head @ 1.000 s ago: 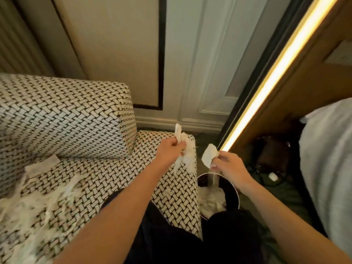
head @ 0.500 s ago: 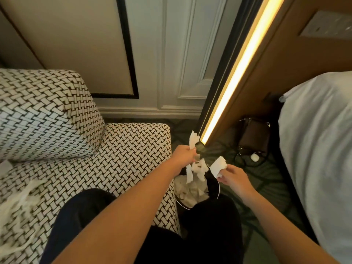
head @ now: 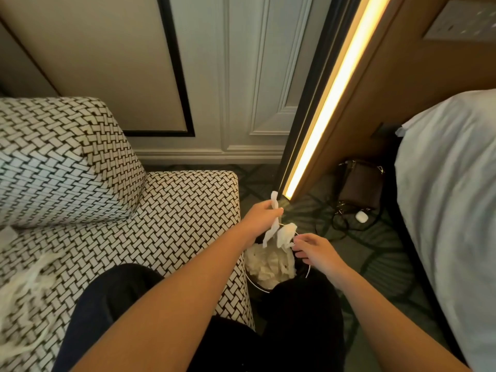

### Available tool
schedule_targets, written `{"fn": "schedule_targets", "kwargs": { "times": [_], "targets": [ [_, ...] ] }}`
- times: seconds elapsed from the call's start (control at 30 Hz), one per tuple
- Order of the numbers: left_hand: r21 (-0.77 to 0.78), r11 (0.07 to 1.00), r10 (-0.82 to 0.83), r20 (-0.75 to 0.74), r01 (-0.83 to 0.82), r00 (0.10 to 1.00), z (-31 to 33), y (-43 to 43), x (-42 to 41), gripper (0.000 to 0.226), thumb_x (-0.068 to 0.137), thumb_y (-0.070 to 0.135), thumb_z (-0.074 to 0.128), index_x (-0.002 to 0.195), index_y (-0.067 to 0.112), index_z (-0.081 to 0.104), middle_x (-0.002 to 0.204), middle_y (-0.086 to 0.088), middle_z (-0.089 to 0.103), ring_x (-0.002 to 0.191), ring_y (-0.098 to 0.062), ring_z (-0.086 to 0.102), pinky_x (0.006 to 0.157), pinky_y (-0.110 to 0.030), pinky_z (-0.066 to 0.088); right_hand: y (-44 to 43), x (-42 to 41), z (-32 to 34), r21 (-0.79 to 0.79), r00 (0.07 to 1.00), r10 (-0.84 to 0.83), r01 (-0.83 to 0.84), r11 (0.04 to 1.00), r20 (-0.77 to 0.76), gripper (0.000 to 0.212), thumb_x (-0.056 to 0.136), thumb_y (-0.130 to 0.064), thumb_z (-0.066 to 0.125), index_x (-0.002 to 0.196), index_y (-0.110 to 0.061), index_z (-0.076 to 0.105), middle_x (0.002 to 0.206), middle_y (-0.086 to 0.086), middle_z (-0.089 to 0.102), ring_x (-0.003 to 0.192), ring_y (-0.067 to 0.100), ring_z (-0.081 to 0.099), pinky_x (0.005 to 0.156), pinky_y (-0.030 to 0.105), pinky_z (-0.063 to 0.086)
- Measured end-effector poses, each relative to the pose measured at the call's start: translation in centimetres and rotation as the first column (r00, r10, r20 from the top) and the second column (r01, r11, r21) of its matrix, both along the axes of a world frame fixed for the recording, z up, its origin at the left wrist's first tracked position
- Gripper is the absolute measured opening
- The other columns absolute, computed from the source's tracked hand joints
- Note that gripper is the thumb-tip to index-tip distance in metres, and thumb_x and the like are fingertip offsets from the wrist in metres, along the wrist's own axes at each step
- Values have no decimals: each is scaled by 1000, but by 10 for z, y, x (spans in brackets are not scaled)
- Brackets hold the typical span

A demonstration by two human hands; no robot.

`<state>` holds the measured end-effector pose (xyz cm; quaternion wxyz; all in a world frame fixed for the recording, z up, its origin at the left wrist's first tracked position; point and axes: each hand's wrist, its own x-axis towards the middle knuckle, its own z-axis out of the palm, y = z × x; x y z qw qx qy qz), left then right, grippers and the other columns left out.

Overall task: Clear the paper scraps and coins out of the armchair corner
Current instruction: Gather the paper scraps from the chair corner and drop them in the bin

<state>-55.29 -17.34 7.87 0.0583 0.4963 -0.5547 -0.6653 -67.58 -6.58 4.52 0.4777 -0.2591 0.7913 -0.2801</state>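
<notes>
White paper is showing in four spots: one long twisted strip (head: 270,230) is hanging from the left hand (head: 261,218), whose curled fingers are gripping it, and one crumpled scrap (head: 286,234) is sitting at the right hand's (head: 318,252) loosely bent fingertips, pinched or not I cannot tell. Both are hovering over one round dark metal-rimmed bin (head: 253,283) holding a soft crumpled heap (head: 268,267), while thin shredded strands (head: 24,291) are lying on the armchair's (head: 174,210) black-and-white woven seat.

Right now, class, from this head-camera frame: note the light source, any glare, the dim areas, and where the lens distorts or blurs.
Head view: the light strip glares, blown out to yellow-white; the floor round the bin lies dim; the wide lens leans the wall mouldings; the shredded paper at the left edge is blurred.
</notes>
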Motion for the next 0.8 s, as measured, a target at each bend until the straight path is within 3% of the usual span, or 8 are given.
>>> {"fn": "schedule_targets", "kwargs": {
  "times": [0.13, 0.37, 0.47, 0.57, 0.8],
  "targets": [
    [-22, 1000, -16, 20, 16, 1000, 4, 0, 0, 58, 96, 29, 49, 148, 19, 27, 154, -4, 27, 139, -24, 28, 110, -38, 27, -1, 0, 3, 0, 1000, -4, 4, 1000, 16, 16, 91, -28, 56, 105, -23, 61, 105, 0, 65, 95, 15, 63, 91, 35, 48],
    [-35, 999, -13, -17, 13, 1000, 11, 4, 12, 42, 97, 24, 48, 138, 18, 45, 142, -5, 45, 130, -21, 42, 109, -36, 33, -1, 5, 14, -40, 1000, 4, -5, 999, -19, 7, 93, -27, 54, 90, -28, 61, 102, 4, 67, 96, 18, 64, 91, 33, 49],
    [-14, 1000, 11, -58, -12, 998, 17, 6, 28, 38, 97, 21, 46, 135, 17, 47, 135, -4, 52, 123, -20, 49, 98, -30, 38, -6, 15, 23, -76, 999, 26, -29, 997, -46, 9, 93, -25, 54, 89, -28, 61, 103, 3, 67, 96, 17, 64, 91, 34, 49],
    [29, 997, 73, -136, -69, 988, 28, 9, 53, 36, 99, 22, 42, 134, 18, 49, 129, -3, 57, 116, -18, 54, 92, -28, 41, -13, 37, 34, -121, 997, 55, -61, 991, -56, 10, 93, -21, 54, 96, -22, 64, 103, 4, 67, 94, 17, 64, 85, 28, 49],
    [-56, 967, 226, -270, -249, 936, 52, 14, 136, 27, 96, 23, 51, 121, 23, 58, 118, 4, 64, 105, -11, 61, 98, -35, 44, -41, 112, 66, -232, 952, 249, -287, 929, -180, 16, 91, -20, 57, 105, -17, 64, 102, -3, 66, 88, 8, 63, 73, 15, 47]
  ]
}}
